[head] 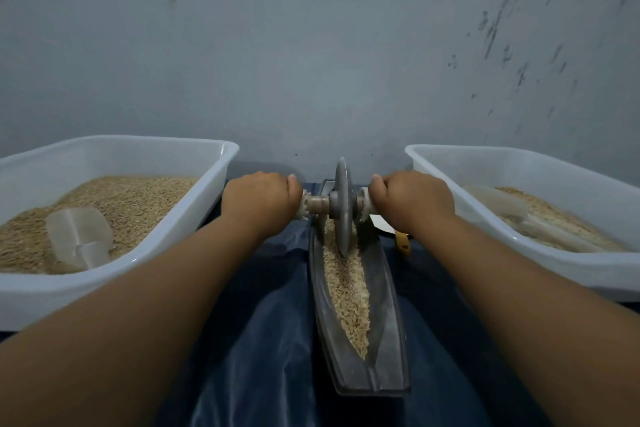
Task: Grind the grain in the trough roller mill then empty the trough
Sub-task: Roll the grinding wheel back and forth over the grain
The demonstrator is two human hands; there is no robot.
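Long grey trough (360, 340) lengthwise on blue cloth (270, 340), crushed grain (346, 291) along its channel. At far end, roller disc (342, 206) upright in grain; left hand (261, 199) and right hand (412, 199) with fingers clenched round axle handles (317, 205). Flanked by white tubs of grain, left tub (214, 163) and right tub (450, 163), each with a scoop.

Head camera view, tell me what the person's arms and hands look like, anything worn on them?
Both forearms are bare for all of their visible length: no sleeves, gloves, watch, bracelets or rings show. The left hand and right hand are seen from the back, knuckles toward the camera. A short, unpainted thumbnail shows on each. The dim light hides finer marks. Upper arms are out of frame.
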